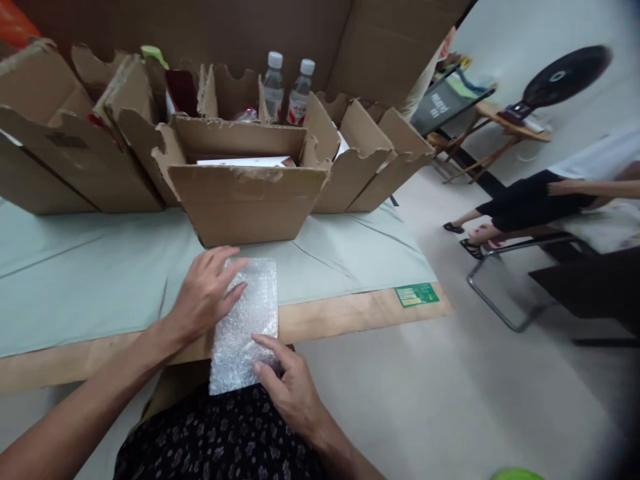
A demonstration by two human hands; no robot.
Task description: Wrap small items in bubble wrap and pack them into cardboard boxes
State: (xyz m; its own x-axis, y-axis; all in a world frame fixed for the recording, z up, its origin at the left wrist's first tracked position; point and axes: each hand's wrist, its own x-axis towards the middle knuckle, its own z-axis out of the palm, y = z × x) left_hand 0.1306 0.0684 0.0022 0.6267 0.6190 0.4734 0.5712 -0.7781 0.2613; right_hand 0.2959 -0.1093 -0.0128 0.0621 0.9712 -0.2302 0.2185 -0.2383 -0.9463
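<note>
A flat rectangle of clear bubble wrap (243,327) lies over the table's front edge, its near end reaching above my lap. My left hand (207,290) rests at its upper left side, fingers spread and partly over the wrap. At the lower right side, my right hand (287,380) has its thumb and index finger apart, touching the wrap's surface. The other fingers of my right hand are curled and partly hidden. Whether anything is inside the wrap, I cannot tell. Just beyond it stands an open cardboard box (245,203) with white flat items inside.
More cardboard bins (75,153) line the back of the pale green tablecloth (100,267). Two bottles (273,87) stand behind them. A green card (417,295) lies at the wooden table edge. To the right are a seated person (540,197), a metal-framed chair (495,303) and a fan (557,77).
</note>
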